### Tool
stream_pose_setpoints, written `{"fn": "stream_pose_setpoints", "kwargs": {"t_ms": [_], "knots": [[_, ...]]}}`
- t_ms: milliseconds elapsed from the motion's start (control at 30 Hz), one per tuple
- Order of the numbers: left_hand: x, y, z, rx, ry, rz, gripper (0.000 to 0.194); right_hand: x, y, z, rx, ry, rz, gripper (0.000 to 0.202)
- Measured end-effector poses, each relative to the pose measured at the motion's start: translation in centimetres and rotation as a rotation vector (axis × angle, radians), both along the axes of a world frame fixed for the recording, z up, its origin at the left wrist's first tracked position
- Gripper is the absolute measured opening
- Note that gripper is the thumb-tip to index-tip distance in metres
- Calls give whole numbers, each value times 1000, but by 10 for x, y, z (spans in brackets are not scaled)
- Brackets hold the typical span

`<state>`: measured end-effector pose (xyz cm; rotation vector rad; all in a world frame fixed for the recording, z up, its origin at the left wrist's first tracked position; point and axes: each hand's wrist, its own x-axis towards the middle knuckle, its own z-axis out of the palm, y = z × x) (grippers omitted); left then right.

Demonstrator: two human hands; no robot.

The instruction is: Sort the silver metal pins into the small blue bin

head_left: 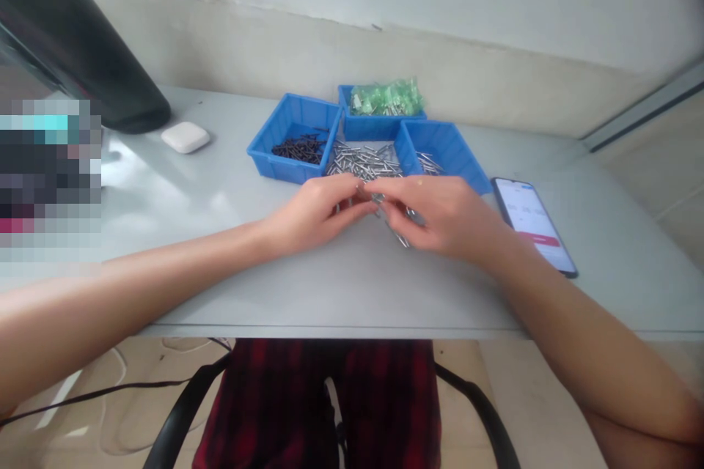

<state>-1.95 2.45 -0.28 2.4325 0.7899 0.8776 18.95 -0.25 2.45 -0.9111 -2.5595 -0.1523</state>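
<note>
My left hand (pixel 316 212) and my right hand (pixel 440 216) meet fingertip to fingertip over the table. The left fingers are pinched together, and what they hold is too small to make out. Thin silver metal pins (pixel 404 240) show under and between the curled fingers of my right hand. Just behind the hands lies a loose pile of silver pins (pixel 366 160), ringed by three blue bins. Dark screws lie in the left bin (pixel 269 150). More silver pins fill part of the right bin (pixel 454 150), whose front is partly hidden by my right hand.
Green plastic packets (pixel 388 97) sit in the rear blue bin (pixel 368 128), near the wall. A lit phone (pixel 533 227) lies beside my right forearm. On the left are a white case (pixel 185 137) and a dark cylinder (pixel 93 44). The table's front edge (pixel 341 332) runs above my lap.
</note>
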Motion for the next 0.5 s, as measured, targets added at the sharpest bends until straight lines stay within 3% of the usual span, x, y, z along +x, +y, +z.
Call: {"fn": "stream_pose_setpoints", "kwargs": {"t_ms": [233, 500], "knots": [[-3, -1, -2, -8, 92, -168, 18, 3, 0, -1, 31, -40, 116, 40], [-3, -2, -2, -9, 101, -182, 20, -1, -1, 0, 52, -39, 75, 31]]}}
